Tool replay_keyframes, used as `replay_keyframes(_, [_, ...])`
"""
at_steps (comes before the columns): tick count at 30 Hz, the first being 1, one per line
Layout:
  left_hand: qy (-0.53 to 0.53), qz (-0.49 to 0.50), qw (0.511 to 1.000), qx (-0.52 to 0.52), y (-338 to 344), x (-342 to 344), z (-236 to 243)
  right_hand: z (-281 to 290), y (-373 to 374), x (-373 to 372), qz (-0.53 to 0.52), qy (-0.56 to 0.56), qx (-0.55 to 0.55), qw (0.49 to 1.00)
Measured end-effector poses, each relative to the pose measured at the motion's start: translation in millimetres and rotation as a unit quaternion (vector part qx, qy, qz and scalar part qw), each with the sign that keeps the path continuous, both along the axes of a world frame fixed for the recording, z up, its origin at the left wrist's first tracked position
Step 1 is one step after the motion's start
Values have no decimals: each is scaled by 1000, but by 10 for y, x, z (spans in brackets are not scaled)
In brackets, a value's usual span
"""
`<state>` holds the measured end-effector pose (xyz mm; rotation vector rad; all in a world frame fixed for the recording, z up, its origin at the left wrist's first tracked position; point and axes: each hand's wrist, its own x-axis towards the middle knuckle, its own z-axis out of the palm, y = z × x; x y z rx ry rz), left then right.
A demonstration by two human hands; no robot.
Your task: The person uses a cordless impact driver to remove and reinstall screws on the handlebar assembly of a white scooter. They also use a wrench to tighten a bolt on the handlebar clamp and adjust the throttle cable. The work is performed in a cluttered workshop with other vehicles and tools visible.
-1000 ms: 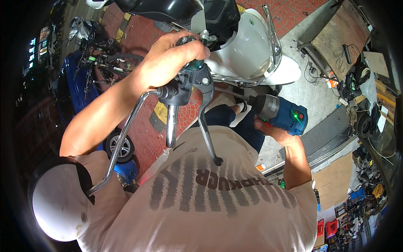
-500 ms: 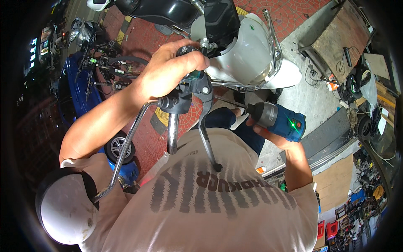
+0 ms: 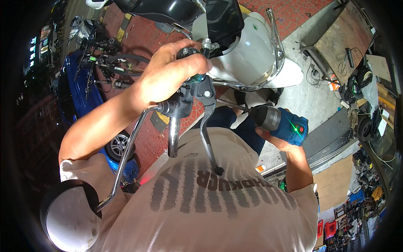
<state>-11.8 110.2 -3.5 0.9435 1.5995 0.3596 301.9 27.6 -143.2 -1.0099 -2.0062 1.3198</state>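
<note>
My left hand (image 3: 174,69) closes over the top of a black motorcycle brake lever assembly (image 3: 180,103), thumb laid across its upper side. The curved metal lever (image 3: 205,138) hangs from it toward my shirt, beside a bare chrome bar (image 3: 173,136). A chrome stem (image 3: 128,155) joins the assembly to a white-backed mirror (image 3: 73,216) at lower left. My right hand (image 3: 279,140) grips a blue cordless impact driver (image 3: 289,126) with a green light lit. Its long bit (image 3: 233,105) points left toward the assembly; the tip is hidden behind the lever's base.
White scooter bodywork (image 3: 247,54) with a chrome guard rail (image 3: 277,42) stands just ahead. A bicycle (image 3: 126,65) and a blue car (image 3: 82,90) are at left. At right are a worn workbench (image 3: 336,38) and piled parts, with crowded goods (image 3: 357,206) at lower right.
The driver has shifted slightly right and down, and the right-hand finger near its nose has drawn back. The lever assembly and mirror have moved slightly right and down with my left hand.
</note>
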Motion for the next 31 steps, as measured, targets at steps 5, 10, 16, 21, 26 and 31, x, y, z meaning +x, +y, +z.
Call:
replay_keyframes(5, [-13, 25, 1000, -14, 1, -10, 7, -96, 0, 46, 21, 13, 137, 990])
replay_keyframes(10, [-44, 16, 999, -9, 6, -45, -29, -17, -20, 27, 5, -14, 20, 1000])
replay_keyframes(16, [-35, 9, 999, -4, 5, -31, -30, 9, 2, 9, 23, -34, -30, 999])
replay_keyframes(21, [-42, 2, 999, 1, 0, -55, -55, 12, 23, 0, 11, -17, -76, 997])
replay_keyframes(26, [-47, -27, 998, 7, 9, -100, -108, -57, 77, 20, 39, 125, -289, 948])
replay_keyframes(31, [-55, -27, 998, 28, -41, -134, -142, -323, -143, -12, -14, 99, -97, 990])
